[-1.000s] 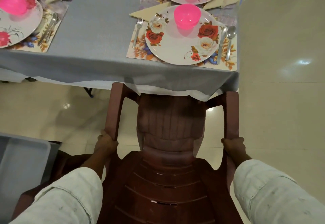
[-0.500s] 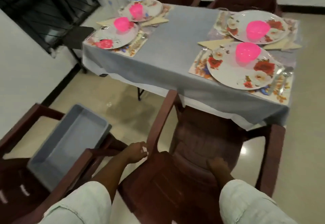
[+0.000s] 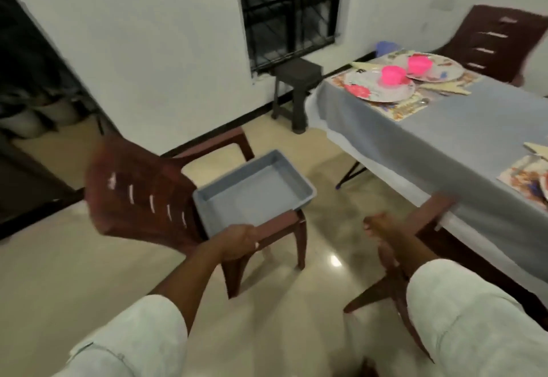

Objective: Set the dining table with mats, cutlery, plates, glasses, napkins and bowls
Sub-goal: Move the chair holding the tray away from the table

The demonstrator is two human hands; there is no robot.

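Grey tray [image 3: 255,196] lies just beyond left hand [image 3: 237,242] fingers [image 3: 252,243].

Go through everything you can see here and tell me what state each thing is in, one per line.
Grey tray: empty, resting across the chair's arms.
Chair: upright, away from the table, holding the tray.
Left hand: gripping the chair's arm.
Right hand: blurred, grip unclear.
Pink bowls: sitting on plates.
Table: covered with a cloth, places laid.

- white walls [image 3: 166,59], a dark barred window [image 3: 289,12]
- glossy beige tiled floor [image 3: 74,282]
- small dark stool [image 3: 296,86] under the window
- brown plastic chairs [image 3: 139,193]
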